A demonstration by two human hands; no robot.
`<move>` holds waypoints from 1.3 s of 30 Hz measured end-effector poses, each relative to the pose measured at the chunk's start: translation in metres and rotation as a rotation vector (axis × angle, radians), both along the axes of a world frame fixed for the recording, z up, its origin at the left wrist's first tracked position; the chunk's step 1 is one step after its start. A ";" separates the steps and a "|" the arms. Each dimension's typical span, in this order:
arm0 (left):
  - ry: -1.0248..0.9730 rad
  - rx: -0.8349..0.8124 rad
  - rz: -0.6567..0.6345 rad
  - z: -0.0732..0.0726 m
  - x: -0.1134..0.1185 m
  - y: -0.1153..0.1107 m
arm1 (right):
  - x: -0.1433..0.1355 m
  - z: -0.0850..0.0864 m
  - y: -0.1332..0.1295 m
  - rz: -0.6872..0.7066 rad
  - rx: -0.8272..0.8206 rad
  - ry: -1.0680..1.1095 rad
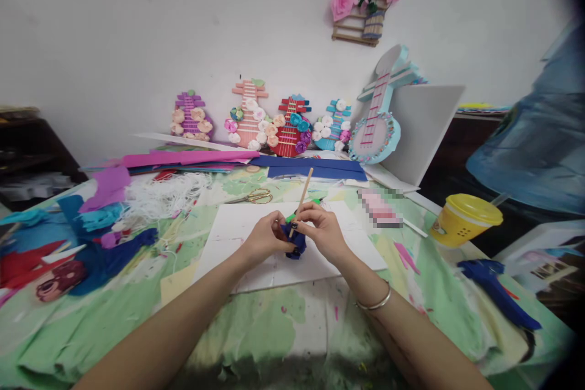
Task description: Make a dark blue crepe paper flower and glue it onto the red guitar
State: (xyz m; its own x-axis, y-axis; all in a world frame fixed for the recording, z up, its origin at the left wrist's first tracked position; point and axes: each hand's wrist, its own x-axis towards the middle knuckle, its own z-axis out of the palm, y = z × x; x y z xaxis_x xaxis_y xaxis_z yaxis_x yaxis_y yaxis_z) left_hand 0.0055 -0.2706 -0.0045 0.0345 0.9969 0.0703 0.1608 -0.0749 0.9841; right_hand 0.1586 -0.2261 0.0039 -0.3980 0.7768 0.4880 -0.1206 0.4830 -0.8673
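Bare forearms, cut off by the bottom edge, reach forward, a silver bangle (375, 303) on the right wrist. Left hand (264, 236) and right hand (323, 225) meet above a large white board (233, 219). The left fingers are closed on a crumpled dark blue piece of paper or cloth (297, 247), partly hidden by them; the right fingers pinch a slim pale wooden stick (305, 192), whose lower end lies against the blue piece. Something bright green (290, 218) shows behind the fingers, too covered to identify.

Pixelation masks a pink, roughly rectangular object (380, 208) right of the board. Farther right, a yellow lidded cup (466, 222) stands near a dark blue glue gun (500, 292), while a large translucent blue bottle (534, 128) is cut off by the frame edge and a black corner shadow.

Gold-handled scissors (259, 196) lie just beyond the board. A tangle of white string (159, 198) crowds the left of the cloth-covered tabletop (269, 329) amid coloured scraps. Long dark blue strips (315, 168) lie before flower-trimmed, lute-shaped decorations (290, 125), which overlap one another along the wall.
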 end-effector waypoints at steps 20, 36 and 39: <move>-0.017 -0.007 -0.040 -0.002 -0.001 0.001 | -0.002 -0.003 0.000 -0.019 -0.043 0.007; -0.005 -0.043 -0.090 0.004 0.000 -0.002 | -0.001 -0.005 0.002 0.003 -0.082 0.003; -0.014 -0.052 -0.095 0.004 0.000 -0.002 | -0.001 -0.005 0.002 0.003 -0.082 0.009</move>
